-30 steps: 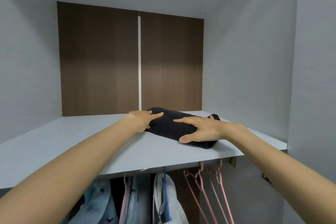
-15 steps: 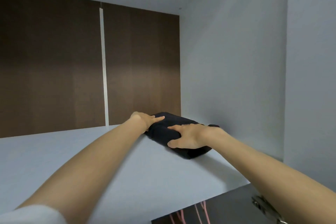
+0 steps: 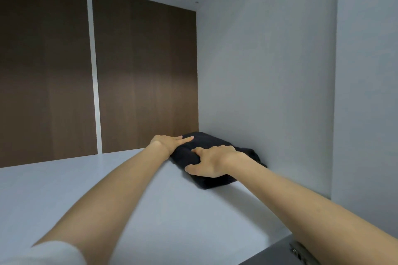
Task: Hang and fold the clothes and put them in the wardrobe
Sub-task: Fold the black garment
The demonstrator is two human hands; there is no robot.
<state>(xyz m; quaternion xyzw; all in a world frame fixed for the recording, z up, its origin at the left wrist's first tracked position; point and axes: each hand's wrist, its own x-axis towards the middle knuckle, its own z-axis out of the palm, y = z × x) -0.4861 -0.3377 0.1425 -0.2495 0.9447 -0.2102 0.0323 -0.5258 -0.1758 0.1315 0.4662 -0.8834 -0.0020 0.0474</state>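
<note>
On the shelf (image 3: pixel 107 189), garment (image 3: pixel 204 142) nearer wall (image 3: pixel 269 92), right hand (image 3: pixel 213 162) gripping

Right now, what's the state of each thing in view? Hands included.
folded black garment: folded, lying flat on the shelf by the right side wall; whether it touches the wall is unclear
left hand: fingers straight, rests on the garment's far left edge
right hand: fingers curled, grips the garment's near end, thumb along its side
shelf: bears the garment
</note>
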